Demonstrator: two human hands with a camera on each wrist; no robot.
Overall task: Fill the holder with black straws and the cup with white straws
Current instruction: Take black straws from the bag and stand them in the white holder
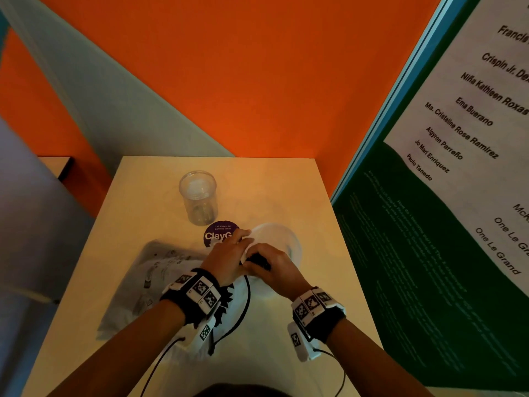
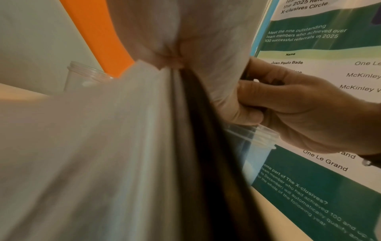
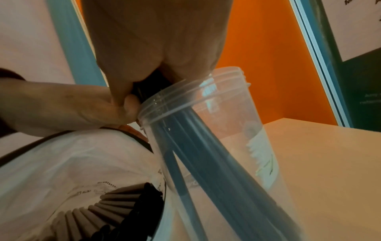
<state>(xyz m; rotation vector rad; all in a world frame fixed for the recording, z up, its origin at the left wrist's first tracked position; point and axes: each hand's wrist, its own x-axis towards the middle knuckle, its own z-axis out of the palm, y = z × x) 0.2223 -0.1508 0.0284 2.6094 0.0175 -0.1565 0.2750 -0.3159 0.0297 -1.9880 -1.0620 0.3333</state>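
A bundle of black straws (image 3: 185,154) is being held by the right hand (image 1: 274,267), whose fingers are curled tightly round the upper ends, with the lower ends already standing slanted inside the nearer clear container (image 3: 216,130). This container is being taken as the landmark. It is standing on the pale table (image 1: 315,196), and its threaded rim is being touched by the knuckles of the right hand. The left hand (image 1: 229,253) is being kept just left of that rim, its fingers pinched on the white plastic of a straw packet (image 2: 103,146); the packet is being stretched down from the rim toward the person. A dark strip (image 2: 206,146) is running along the packet in the left wrist view; whether it is a straw or a printed line cannot be told. More black straws (image 3: 123,208) are being seen through the packet wrapper, below and left of the container. A second clear jar (image 1: 199,197) is standing empty, beyond and left of the container, well apart from it. A round purple sticker (image 1: 216,234) is lying between the two. Another flat printed packet (image 1: 160,267) is lying left of the container, under the left forearm. White straws are not being made out clearly in any view.
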